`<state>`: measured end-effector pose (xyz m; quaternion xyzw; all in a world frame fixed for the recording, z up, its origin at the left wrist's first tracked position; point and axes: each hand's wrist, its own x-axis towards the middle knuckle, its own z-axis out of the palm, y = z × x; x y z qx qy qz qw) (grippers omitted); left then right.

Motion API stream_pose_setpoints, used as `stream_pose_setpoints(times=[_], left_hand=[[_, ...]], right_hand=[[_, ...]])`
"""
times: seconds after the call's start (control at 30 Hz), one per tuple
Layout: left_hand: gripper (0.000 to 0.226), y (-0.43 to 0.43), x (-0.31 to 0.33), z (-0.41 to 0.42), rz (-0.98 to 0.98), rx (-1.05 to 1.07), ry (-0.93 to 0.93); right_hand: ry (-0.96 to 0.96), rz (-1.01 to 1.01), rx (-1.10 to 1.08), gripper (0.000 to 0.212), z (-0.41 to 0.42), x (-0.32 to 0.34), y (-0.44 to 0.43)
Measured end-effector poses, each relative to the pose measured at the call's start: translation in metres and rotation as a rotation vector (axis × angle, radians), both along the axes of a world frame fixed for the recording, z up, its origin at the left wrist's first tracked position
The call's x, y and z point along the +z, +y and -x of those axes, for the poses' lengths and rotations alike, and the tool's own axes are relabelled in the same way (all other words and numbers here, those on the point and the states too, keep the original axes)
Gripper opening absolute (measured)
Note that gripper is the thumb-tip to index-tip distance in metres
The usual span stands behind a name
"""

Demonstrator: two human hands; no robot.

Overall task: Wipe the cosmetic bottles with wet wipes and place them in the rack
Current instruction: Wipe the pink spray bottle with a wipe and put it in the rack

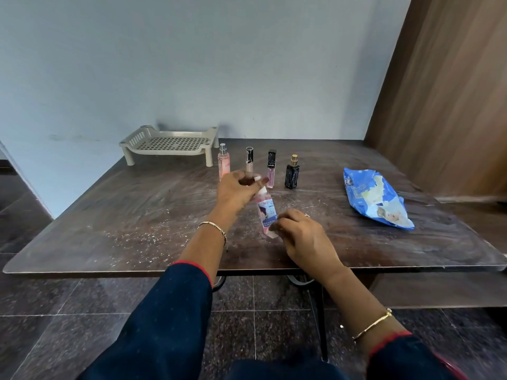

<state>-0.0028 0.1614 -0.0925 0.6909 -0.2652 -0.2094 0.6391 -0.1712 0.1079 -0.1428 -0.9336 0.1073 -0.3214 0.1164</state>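
Note:
My left hand [236, 192] grips the top of a pink spray bottle [266, 211] with a blue-and-white label, held tilted above the table. My right hand [303, 235] pinches a small white wet wipe [273, 233] against the bottle's lower end. Behind them stands a row of bottles: a pink one with a silver sprayer [223, 164], a slim clear one with a black cap [249, 160] partly hidden by my left hand, a pink tube with a black cap [271, 168] and a black bottle with a gold top [292, 172]. The beige slotted rack [170, 144] stands empty at the back left.
A blue wet-wipe pack [375, 197] lies on the right side of the dark, dusty wooden table [123, 220]. A blue wall runs behind the table, a wooden panel stands at the right, and dark tiled floor shows below the near edge.

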Motion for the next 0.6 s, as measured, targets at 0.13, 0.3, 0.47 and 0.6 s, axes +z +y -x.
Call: stream_pose_setpoints(times=[0.13,0.3,0.47,0.6], left_hand=[[0.011,0.009,0.003,-0.006,0.008,-0.109,0.052],[0.013,0.011,0.010,0.004,0.031,-0.197,0.041],[0.012,0.002,0.014,0.016,0.002,-0.106,-0.175],[0.017,-0.004,0.015,0.016,-0.038,-0.071,-0.254]], right_hand=[[-0.059,-0.142,-0.022,0.015,-0.003,-0.001,-0.006],[-0.189,-0.309,-0.109,0.016,-0.011,0.005,-0.006],[-0.250,-0.229,-0.183,0.019,-0.021,0.022,-0.004],[-0.142,-0.005,-0.124,0.012,-0.009,0.007,-0.002]])
